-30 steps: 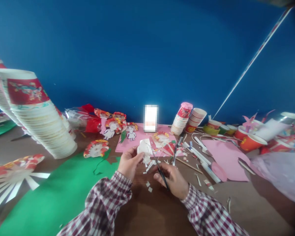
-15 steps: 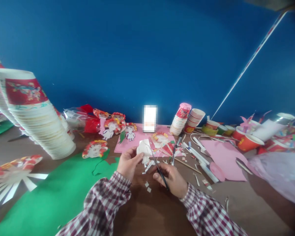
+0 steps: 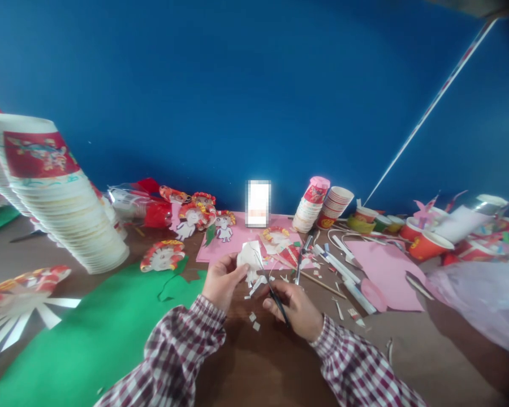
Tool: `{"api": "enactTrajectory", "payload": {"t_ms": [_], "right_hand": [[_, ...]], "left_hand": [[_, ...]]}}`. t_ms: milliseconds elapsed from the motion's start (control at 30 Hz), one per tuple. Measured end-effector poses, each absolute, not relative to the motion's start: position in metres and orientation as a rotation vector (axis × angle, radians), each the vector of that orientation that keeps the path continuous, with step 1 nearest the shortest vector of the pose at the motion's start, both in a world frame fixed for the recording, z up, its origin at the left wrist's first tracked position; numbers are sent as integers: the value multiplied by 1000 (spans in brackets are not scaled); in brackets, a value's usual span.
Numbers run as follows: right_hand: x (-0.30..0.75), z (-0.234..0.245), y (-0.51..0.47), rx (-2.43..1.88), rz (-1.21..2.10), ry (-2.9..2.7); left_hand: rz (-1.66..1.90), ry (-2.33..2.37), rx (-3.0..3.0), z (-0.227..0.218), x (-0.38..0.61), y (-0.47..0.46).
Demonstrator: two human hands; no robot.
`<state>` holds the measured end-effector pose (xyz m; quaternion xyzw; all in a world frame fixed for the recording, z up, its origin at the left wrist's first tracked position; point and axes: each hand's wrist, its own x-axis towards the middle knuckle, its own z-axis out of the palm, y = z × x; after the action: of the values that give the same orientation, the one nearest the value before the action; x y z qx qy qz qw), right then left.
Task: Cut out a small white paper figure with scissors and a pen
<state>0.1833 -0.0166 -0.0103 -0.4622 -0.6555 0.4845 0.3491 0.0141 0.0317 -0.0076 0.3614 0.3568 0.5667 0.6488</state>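
Observation:
Between the thumb and fingers of my left hand (image 3: 224, 281) is a small piece of white paper (image 3: 249, 254), held up above the table. My right hand (image 3: 294, 308) grips dark-handled scissors (image 3: 279, 305), whose blades point up and left to the paper's right edge. Whether the blades are spread or closed on the paper is too blurred to tell. Small white paper scraps (image 3: 254, 322) lie on the brown table below and around both hands. Just beyond them is a pink sheet (image 3: 212, 249) bearing a cup rim cut into a ring (image 3: 275, 238) and a white paper figure (image 3: 224, 233).
A tall stack of paper cups (image 3: 63, 209) leans at the left, beside green paper (image 3: 97, 328). Two shorter cup stacks (image 3: 309, 209) stand near the blue wall. A lit phone-like screen (image 3: 258, 204) is upright ahead. Rightward are pink paper (image 3: 390, 277), red cups (image 3: 430, 247) and a plastic bag (image 3: 487, 299).
The white paper in my left hand has turned slightly and shows a broader face. My right hand with the scissors has shifted barely to the left. The whole view has moved a little.

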Motion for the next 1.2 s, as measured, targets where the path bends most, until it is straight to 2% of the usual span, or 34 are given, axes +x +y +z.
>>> {"api": "enactTrajectory", "payload": {"t_ms": [700, 1200], "right_hand": [[184, -10, -16, -1190, 1256, -1728], [185, -12, -16, -1201, 1216, -1747]], "left_hand": [[1247, 816, 754, -4, 17, 27], [1200, 786, 487, 3, 16, 25]]}}
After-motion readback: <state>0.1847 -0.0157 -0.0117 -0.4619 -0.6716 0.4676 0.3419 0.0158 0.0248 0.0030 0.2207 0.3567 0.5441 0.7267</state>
